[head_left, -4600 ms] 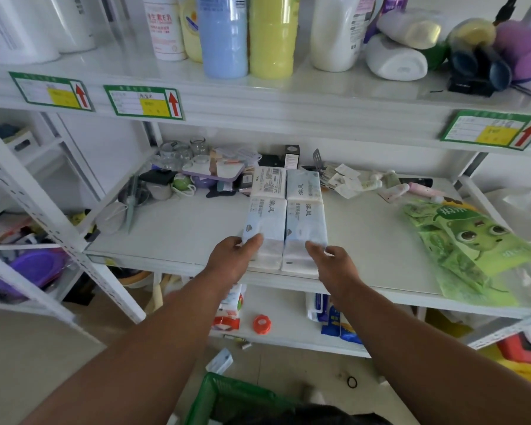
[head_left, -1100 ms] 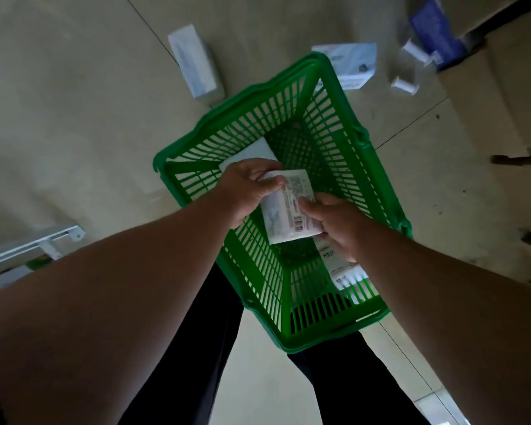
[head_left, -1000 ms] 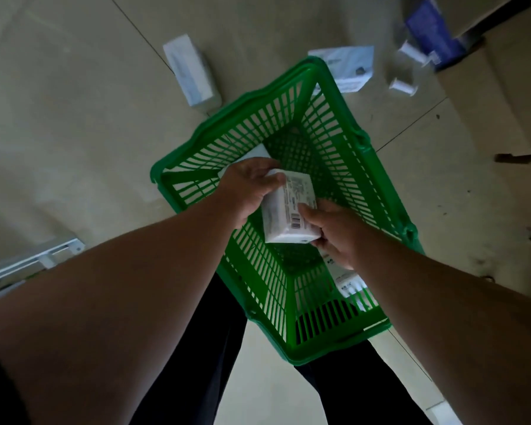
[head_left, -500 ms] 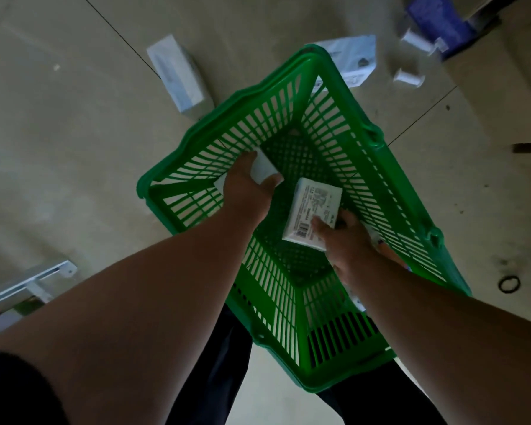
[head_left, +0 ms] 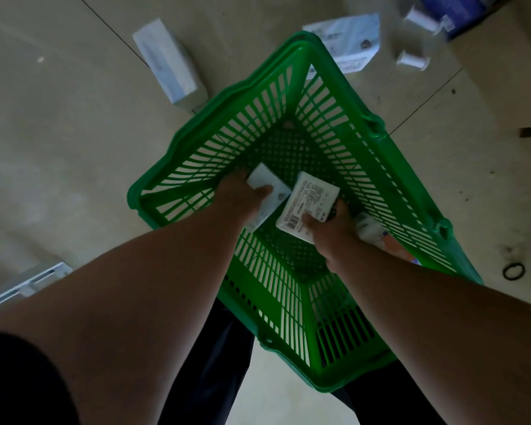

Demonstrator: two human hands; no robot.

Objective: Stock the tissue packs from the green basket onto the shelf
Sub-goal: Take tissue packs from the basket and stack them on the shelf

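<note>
I look straight down into the green basket (head_left: 359,118) standing on the floor. My left hand (head_left: 239,199) grips a white tissue pack (head_left: 272,191) inside it, thumb over the pack's top. My right hand (head_left: 330,230) holds a second white tissue pack (head_left: 310,199) by its near end, printed label and barcode facing up. Another pack (head_left: 370,230) lies at the basket's right wall, partly hidden behind my right hand. The shelf is out of view.
On the beige floor beyond the basket lie a white box (head_left: 169,64), a flat white packet (head_left: 345,41), two small white spools (head_left: 411,59) and a blue pack (head_left: 454,7). A white shelf foot (head_left: 28,282) shows at the left. A black ring (head_left: 513,270) lies at the right.
My view dropped from the shelf to the basket. My left hand let go of the labelled pack and took another from the basket; my right hand keeps the labelled pack, shifted right.
</note>
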